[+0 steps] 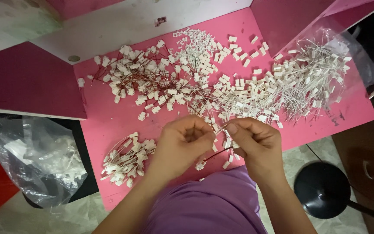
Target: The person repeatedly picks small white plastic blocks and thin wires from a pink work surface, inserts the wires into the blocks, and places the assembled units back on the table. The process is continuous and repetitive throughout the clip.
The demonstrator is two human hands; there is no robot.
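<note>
My left hand [182, 145] and my right hand [254, 143] meet over the front edge of a pink table [104, 119]. Both pinch a thin red wire [218, 152] with a small white plastic connector between the fingertips. To the left of my left hand lies a small bundle of wired white connectors [126, 160]. Behind my hands spreads a wide heap of red-wired connectors [143, 80], and a heap of white-wired ones [299, 82] lies to the right. Loose white connector housings [239, 50] are scattered at the back.
A clear plastic bag [35, 158] with a few parts hangs at the left, below the table. A black round stand base [323, 188] sits on the floor at the right. A clear bag [351, 47] lies under the right heap. My purple garment [213, 203] fills the bottom.
</note>
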